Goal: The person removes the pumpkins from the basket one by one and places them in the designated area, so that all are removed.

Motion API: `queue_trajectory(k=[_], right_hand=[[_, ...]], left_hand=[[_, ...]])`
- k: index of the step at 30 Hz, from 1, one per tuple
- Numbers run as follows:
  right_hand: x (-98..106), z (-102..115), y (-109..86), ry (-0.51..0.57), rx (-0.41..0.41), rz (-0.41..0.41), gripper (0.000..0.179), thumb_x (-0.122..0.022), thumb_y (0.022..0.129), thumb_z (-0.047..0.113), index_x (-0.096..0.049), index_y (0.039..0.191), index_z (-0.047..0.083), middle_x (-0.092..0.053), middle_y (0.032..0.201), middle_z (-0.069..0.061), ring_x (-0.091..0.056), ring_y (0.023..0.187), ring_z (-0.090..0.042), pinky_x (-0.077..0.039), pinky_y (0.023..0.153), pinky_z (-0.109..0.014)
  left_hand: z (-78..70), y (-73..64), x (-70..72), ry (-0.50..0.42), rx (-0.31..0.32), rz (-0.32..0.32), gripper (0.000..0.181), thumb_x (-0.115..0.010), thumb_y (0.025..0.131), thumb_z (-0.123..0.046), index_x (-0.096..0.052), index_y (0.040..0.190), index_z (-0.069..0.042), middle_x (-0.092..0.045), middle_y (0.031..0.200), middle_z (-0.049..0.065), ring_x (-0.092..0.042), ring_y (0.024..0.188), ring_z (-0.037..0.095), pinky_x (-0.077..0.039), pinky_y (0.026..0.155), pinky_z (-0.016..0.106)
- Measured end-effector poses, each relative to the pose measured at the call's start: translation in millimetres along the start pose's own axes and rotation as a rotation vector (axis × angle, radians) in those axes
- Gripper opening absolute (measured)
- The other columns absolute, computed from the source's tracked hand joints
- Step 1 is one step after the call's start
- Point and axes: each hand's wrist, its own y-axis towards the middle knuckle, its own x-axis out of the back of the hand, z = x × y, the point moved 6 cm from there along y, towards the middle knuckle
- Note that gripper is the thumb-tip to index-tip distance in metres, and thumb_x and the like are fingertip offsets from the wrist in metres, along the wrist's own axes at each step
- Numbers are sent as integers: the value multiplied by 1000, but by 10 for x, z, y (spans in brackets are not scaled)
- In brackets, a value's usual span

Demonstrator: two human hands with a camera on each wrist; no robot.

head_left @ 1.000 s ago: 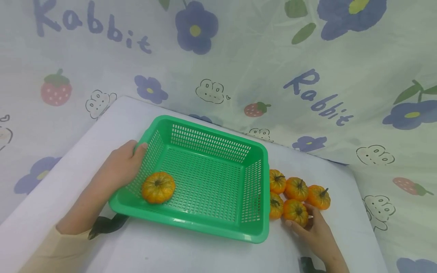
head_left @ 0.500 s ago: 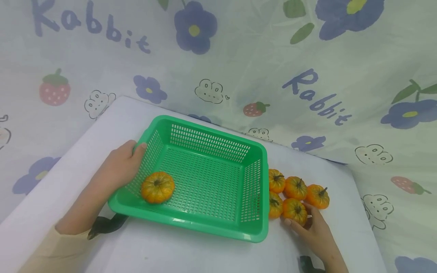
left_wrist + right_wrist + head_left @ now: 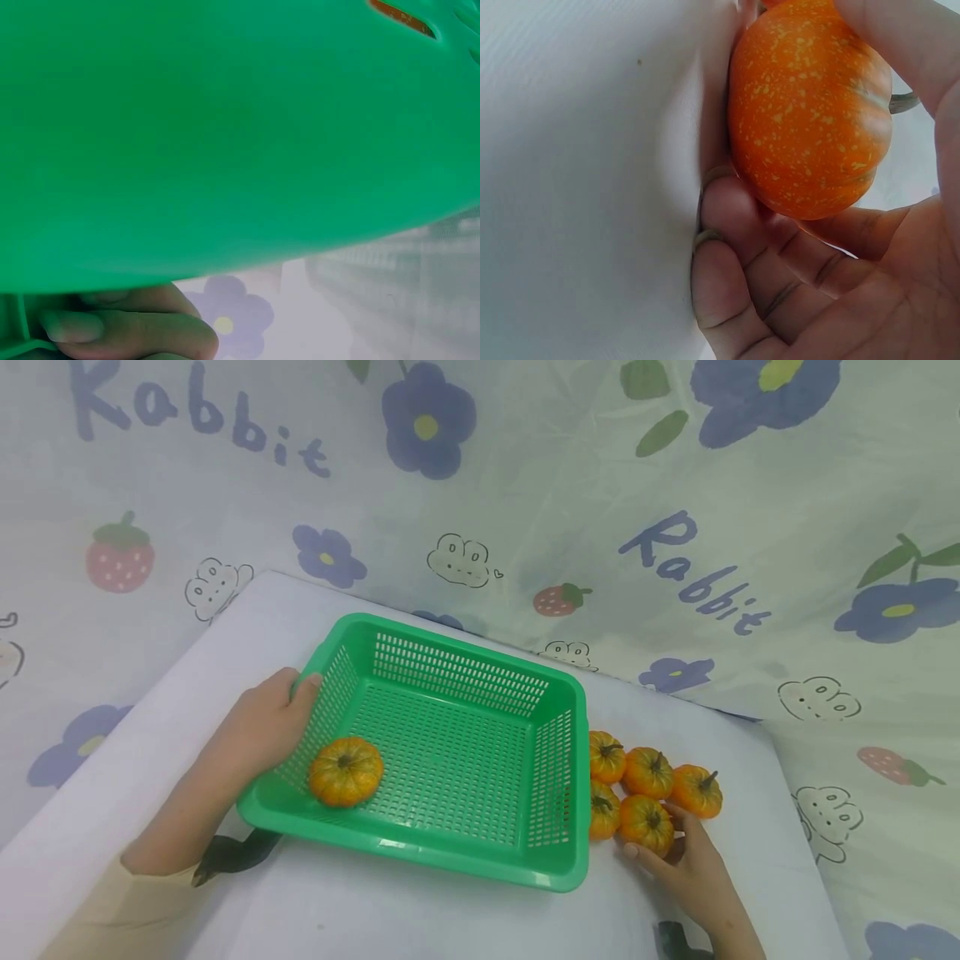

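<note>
My left hand (image 3: 266, 727) grips the left rim of a green plastic basket (image 3: 420, 853), thumb over the edge. Its fingers (image 3: 139, 334) curl beneath the basket's lip in the left wrist view. Inside the basket, near its left front corner, sits one small yellow-orange pumpkin (image 3: 347, 772). To the basket's right, my right hand (image 3: 693, 868) holds a small orange pumpkin (image 3: 647, 827) between thumb and fingers. The right wrist view has this speckled pumpkin (image 3: 810, 112) close up, with the lower fingertips against the white tabletop.
Several more small pumpkins (image 3: 649, 774) cluster beside the held one, two partly hidden by the basket's right wall. A white-covered table (image 3: 420, 918) lies under everything. Behind it hangs a patterned cloth (image 3: 510, 510) with rabbits, flowers and strawberries.
</note>
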Motion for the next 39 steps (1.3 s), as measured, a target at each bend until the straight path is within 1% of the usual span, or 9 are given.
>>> queue_trajectory(k=[7,15,22,26,30,33,35,37,39], right_hand=[[7,-14,1,2,0,8,113,-83,80,65,-28,156,2,-51,137,-26,-55,96,-28,-54,72,-30],[18,-28,-23,13,-43,48,117,-82,79,69,-27,157,3,-49,140,-28,-57,102,-30,-57,75,-34],[70,34,-68,-13,-45,83,122,-80,79,70,-18,163,7,-44,147,-32,-62,110,-35,-61,80,-43],[106,64,-102,-33,-56,100,122,-80,79,71,-17,162,7,-43,148,-34,-63,112,-38,-61,82,-49],[143,104,-136,-63,-62,139,127,-80,79,71,-12,163,4,-41,150,-35,-62,117,-44,-58,89,-57],[193,141,-192,-109,-75,171,131,-78,79,73,-10,163,0,-38,152,-36,-56,124,-51,-58,88,-60],[248,168,-243,-146,-82,182,128,-77,79,74,-14,163,0,-36,153,-37,-53,126,-54,-59,85,-59],[321,212,-300,-194,-80,183,125,-75,80,76,-20,160,-2,-38,152,-37,-53,124,-54,-60,82,-58],[401,285,-353,-244,-63,172,122,-74,80,77,-25,157,-4,-40,151,-37,-54,123,-54,-59,83,-58]], left_hand=[[1,-3,7,9,-3,-3,54,-22,113,-48,-48,108,-1,-53,83,13,-55,73,28,-50,57,36],[-5,-8,10,13,-7,-4,54,-22,113,-47,-48,109,-1,-53,83,14,-55,74,29,-49,58,36],[-16,-8,15,15,-7,-4,54,-22,113,-47,-48,109,0,-53,83,14,-55,74,29,-49,58,36],[-19,-8,13,18,-5,-1,54,-22,113,-47,-47,109,-1,-52,82,13,-54,74,29,-49,58,36],[-16,-12,14,19,-3,-2,53,-22,113,-47,-47,107,-1,-51,81,13,-54,73,28,-48,58,36],[-19,-14,14,19,-4,-3,53,-22,113,-47,-47,107,-1,-51,81,13,-54,73,29,-48,58,36],[-19,-13,14,20,-6,-4,53,-22,113,-47,-47,108,-1,-51,82,13,-54,74,29,-48,59,37],[-19,-10,17,24,-8,-6,53,-23,113,-47,-47,109,0,-52,82,14,-54,76,30,-48,60,38],[-16,-5,21,28,-11,-9,54,-23,113,-47,-48,111,0,-52,84,14,-55,78,31,-49,62,39]])
